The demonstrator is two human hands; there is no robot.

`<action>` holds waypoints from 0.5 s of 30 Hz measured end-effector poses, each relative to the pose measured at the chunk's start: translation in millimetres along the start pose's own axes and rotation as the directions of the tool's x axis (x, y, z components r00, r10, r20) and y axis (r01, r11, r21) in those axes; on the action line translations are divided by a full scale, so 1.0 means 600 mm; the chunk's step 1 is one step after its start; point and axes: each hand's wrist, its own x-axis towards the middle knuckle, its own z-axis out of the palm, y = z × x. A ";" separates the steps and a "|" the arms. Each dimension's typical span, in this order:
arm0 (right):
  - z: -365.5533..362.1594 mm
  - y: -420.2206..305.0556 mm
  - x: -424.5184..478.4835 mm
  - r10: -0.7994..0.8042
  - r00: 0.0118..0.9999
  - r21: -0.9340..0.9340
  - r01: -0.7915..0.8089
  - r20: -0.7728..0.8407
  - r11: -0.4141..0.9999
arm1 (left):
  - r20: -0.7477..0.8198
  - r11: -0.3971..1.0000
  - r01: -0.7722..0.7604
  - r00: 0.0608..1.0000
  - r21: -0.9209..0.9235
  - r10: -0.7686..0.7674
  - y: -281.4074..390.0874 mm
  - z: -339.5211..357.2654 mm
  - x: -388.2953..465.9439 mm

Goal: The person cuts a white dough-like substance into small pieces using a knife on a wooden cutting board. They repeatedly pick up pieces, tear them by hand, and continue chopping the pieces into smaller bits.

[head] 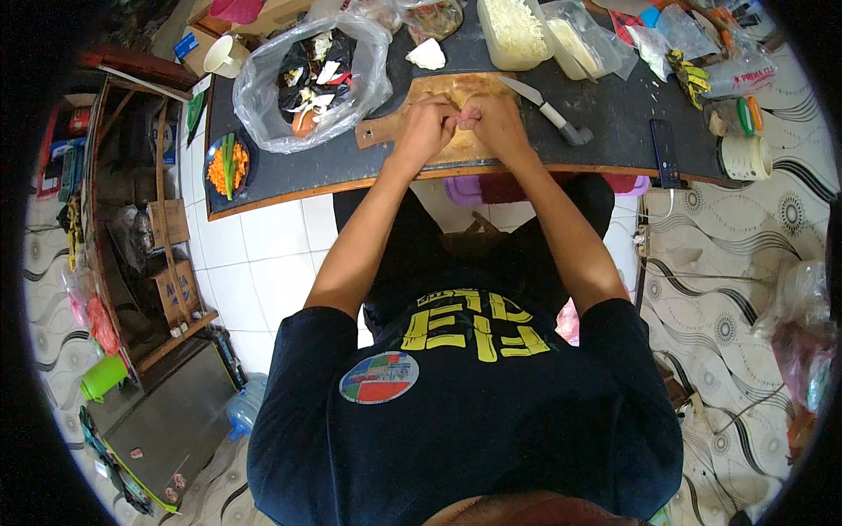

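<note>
My left hand (429, 126) and my right hand (492, 125) meet above a wooden cutting board (464, 150), fingers curled in and fingertips close together. Whether something small is pinched between them is hidden by the fingers. To the right of my right hand lies a kitchen knife (551, 113) with a white and grey handle, its blade tip at the board's edge. A white chunk of food (426, 55), perhaps cabbage, rests just beyond the board. The board's handle (375, 133) points left, beside a clear plastic bag (253, 108) holding scraps and eggshell.
On the dark table (612, 148), a plate (246, 187) holds chopped orange vegetable and green stalks. A tub of shredded white food (516, 33) and another container (573, 49) stand at the back. A phone (664, 154) with a cable and a cup (743, 158) sit near the right edge.
</note>
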 end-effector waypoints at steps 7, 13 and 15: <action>-0.070 0.008 -0.036 -0.060 0.961 -0.222 -0.002 -0.269 0.975 | 0.021 0.996 0.087 0.996 0.014 -0.087 -0.001 0.009 -0.006; -0.155 0.082 -0.107 -0.024 0.923 -0.569 -0.216 -0.384 0.793 | -0.085 0.999 0.037 0.996 0.024 -0.034 0.007 0.016 -0.014; -0.159 0.093 -0.120 0.073 0.944 -0.589 -0.260 -0.322 0.765 | -0.104 0.999 0.044 0.994 0.031 -0.040 0.015 0.015 -0.019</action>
